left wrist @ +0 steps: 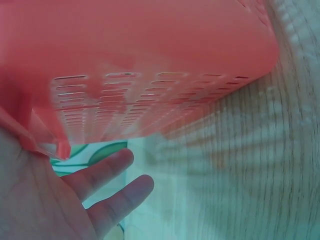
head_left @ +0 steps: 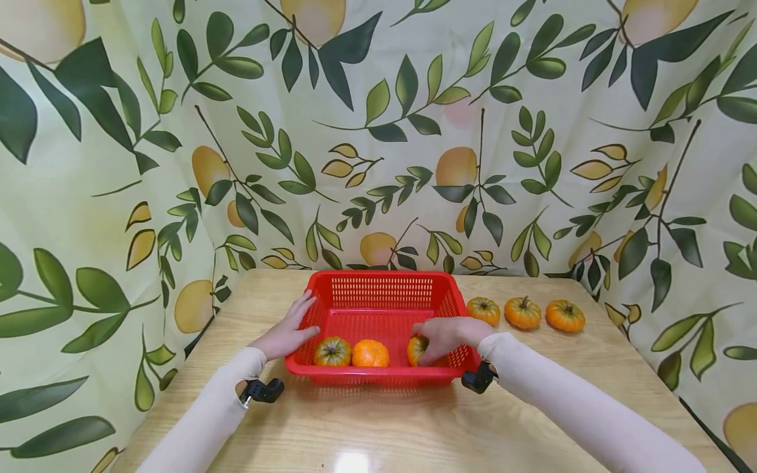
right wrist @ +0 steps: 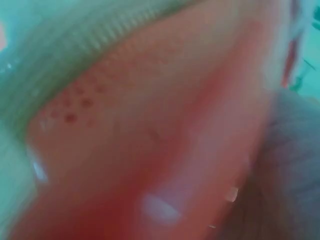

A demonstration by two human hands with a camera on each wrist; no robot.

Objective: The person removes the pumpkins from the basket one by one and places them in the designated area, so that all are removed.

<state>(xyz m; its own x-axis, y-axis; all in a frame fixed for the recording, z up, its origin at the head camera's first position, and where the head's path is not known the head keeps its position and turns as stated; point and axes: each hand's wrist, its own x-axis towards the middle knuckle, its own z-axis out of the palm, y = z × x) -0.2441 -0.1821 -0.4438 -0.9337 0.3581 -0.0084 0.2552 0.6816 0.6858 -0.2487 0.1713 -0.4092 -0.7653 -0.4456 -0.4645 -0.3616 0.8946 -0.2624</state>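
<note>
A red basket stands on the table. Inside it, along the near side, lie a green-orange pumpkin and an orange pumpkin. The right hand reaches over the basket's right side and grips a third pumpkin, its fingers curled round it. The left hand rests on the basket's left rim with fingers extended. In the left wrist view the left hand touches the rim beside the slotted red wall. The right wrist view is blurred; the right hand shows beside the red basket wall.
Three pumpkins stand on the table right of the basket: one by its rim, a middle one and one farther right. A leaf-patterned cloth hangs behind and at both sides of the wooden table.
</note>
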